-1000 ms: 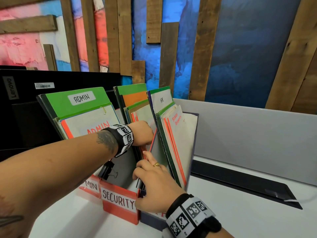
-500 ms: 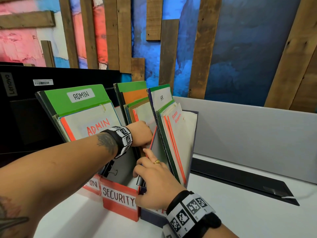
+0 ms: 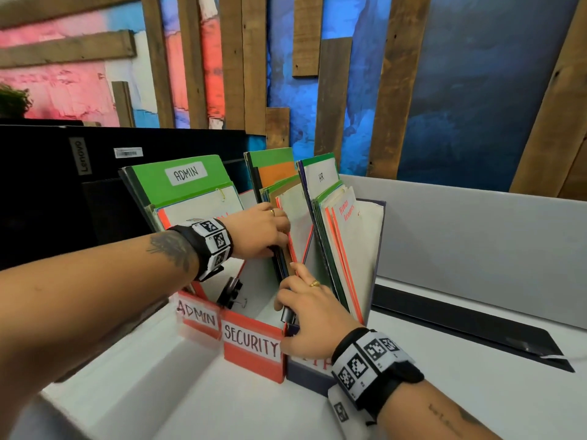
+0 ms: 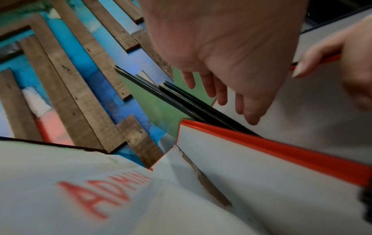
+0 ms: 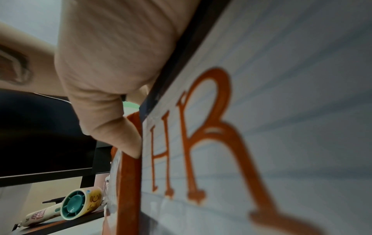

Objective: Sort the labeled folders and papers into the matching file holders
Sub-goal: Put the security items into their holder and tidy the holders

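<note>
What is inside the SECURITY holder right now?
Inside the SECURITY holder: a black binder clip near the front, upright folders behind it. Both hands cover the lower folders, so no labels show.

Black Lenovo monitor (image 3: 79, 192), handheld fan (image 5: 66, 206), painted wood-slat wall (image 3: 349, 74).

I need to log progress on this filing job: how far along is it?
Mostly done: the ADMIN holder and HR holder hold matching folders. Both hands, left hand and right hand, are seating folders in the SECURITY holder. I see no loose papers.
</note>
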Demonstrator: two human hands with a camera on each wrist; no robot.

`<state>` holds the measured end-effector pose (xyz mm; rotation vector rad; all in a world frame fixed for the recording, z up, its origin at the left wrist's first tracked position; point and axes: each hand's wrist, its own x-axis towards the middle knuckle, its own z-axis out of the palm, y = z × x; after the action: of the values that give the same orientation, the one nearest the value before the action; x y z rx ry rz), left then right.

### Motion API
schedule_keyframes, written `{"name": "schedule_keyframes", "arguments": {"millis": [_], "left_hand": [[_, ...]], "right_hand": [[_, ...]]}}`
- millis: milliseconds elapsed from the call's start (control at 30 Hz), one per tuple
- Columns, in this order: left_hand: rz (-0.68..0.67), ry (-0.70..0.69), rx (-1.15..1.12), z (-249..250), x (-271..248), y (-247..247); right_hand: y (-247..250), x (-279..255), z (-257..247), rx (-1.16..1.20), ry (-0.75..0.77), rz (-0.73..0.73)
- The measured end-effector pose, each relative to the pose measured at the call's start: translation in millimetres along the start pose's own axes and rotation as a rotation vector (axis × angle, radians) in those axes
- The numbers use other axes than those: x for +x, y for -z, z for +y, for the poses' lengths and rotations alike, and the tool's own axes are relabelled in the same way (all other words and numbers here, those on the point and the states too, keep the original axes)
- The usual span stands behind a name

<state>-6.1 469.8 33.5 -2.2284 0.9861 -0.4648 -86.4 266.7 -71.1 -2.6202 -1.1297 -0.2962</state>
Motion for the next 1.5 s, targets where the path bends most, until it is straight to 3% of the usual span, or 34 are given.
{"name": "schedule_keyframes", "arguments": {"millis": [200,333,533,767,1067,1367,1500], "left_hand": [[-0.373,0.200,-0.100,-15.6,-67.2,17.6],[-0.586,0.202,0.005,-24.8,-106.4,21.2],[-0.548,0.180,0.042,-23.2,-118.3,1.6],[-0.595,0.075,0.206,-25.4,-101.9,-27.1],[-0.446,0.042,0.249,-40.4,-74.2,-52.0],[-0.453,0.147,0.211,-56.1,-19.2,-84.2],[-0.518,0.211,0.167,-61.7,3.8,-91.0]], "right_hand": [[1.4,0.0,-11.5,-0.059,-0.067,-0.044],[-3.5,19.8,-36.4,-0.244,-0.106,-0.037],[-18.6,54.0,-57.7,-0.301,0.025,-0.053],[-24.7,59.9,-60.2,-0.339,-0.037,-0.049],[-27.9,59.8,-61.7,-0.384,-0.040,-0.094],[-26.4,60.1,-59.7,-0.370,-0.027,-0.114],[-26.4,60.5,-60.0,-0.348,0.002,-0.134]]}}
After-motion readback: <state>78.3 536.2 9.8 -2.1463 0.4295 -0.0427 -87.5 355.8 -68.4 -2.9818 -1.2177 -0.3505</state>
